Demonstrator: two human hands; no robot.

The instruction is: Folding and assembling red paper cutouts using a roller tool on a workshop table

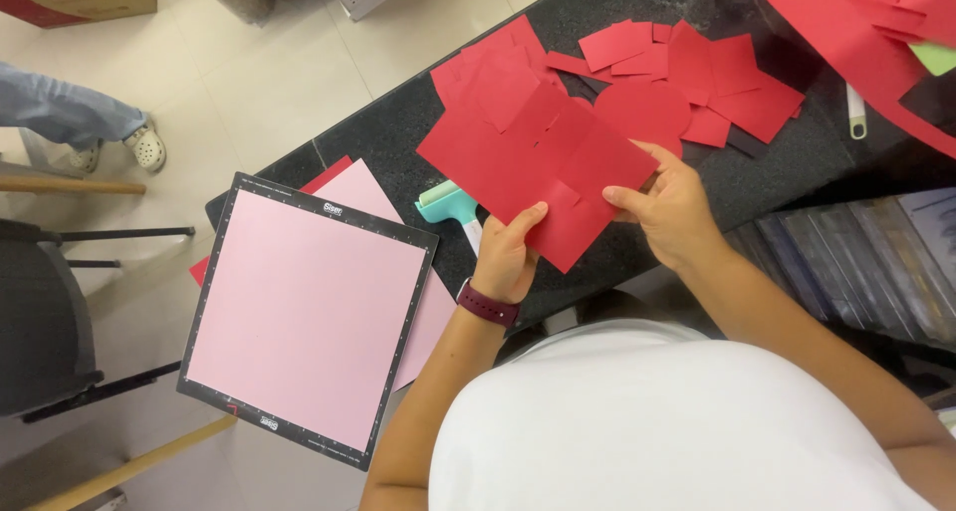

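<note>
While my left hand (pixel 506 257) pinches the lower edge of the red cut paper sheet (pixel 538 167) and my right hand (pixel 669 207) grips its right edge, I hold it up over the black countertop (pixel 398 137). More red paper pieces (pixel 697 73) lie scattered beyond it. A teal roller tool (pixel 448 207) sits just left, beside the pink cutting mat (pixel 309 317).

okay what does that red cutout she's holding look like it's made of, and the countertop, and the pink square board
The red cutout, held by both the left hand and right hand, looks like matte card or heavy paper: thin, flat, crisp cut edges. The countertop seems polished dark speckled stone, possibly granite. The pink square board looks like a pink sheet on a black-bordered plastic cutting mat; its material is less certain.
</note>
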